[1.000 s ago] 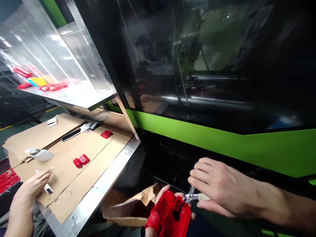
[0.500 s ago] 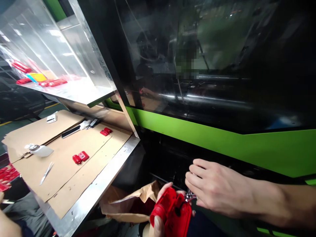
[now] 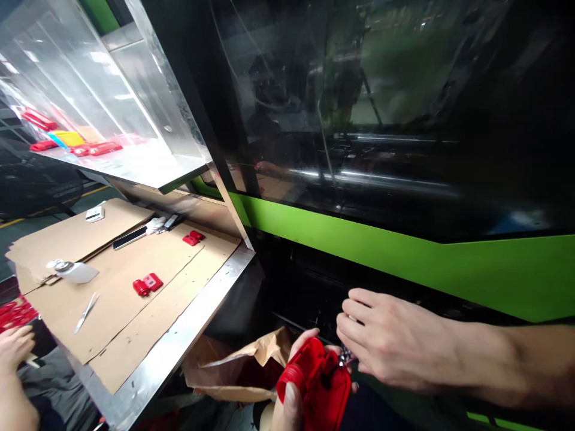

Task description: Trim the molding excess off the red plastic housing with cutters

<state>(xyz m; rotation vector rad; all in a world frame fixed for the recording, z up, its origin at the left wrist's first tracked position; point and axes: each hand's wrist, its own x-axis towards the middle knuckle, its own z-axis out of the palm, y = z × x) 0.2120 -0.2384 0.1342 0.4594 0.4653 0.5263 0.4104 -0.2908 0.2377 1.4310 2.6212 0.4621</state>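
red housing turned in the grip, metal tool nearly hidden

since half a second ago the red plastic part (image 3: pixel 317 383) has tipped in the left hand (image 3: pixel 291 401), so its ribbed end now sits lower and nearer the thumb, and less of its flat face shows. the small metal tool (image 3: pixel 345 358) that stood out clearly a second ago, with a pale handle, is now almost covered by the fingers of the right hand (image 3: pixel 386 344); only a glint of metal shows at the part's upper right edge. at the far left a co-worker's hand (image 3: pixel 15 350) has come back into view near the table edge, where it was out of view half a second ago.

the red plastic part is a glossy moulded shell with a rounded ribbed end and a dark hole in its face. it sits low in the middle of the view, in front of the green machine (image 3: pixel 404 251) and just above a crumpled brown paper bag (image 3: pixel 242 371).

the left hand is wrapped around the part from below, thumb up along its ribbed end. the right hand reaches in from the right, palm down, fingers curled on the tool and touching the part's edge.

on the cardboard-covered table (image 3: pixel 171 353) lie a small red piece (image 3: pixel 147 284) and a blade (image 3: pixel 86 312).
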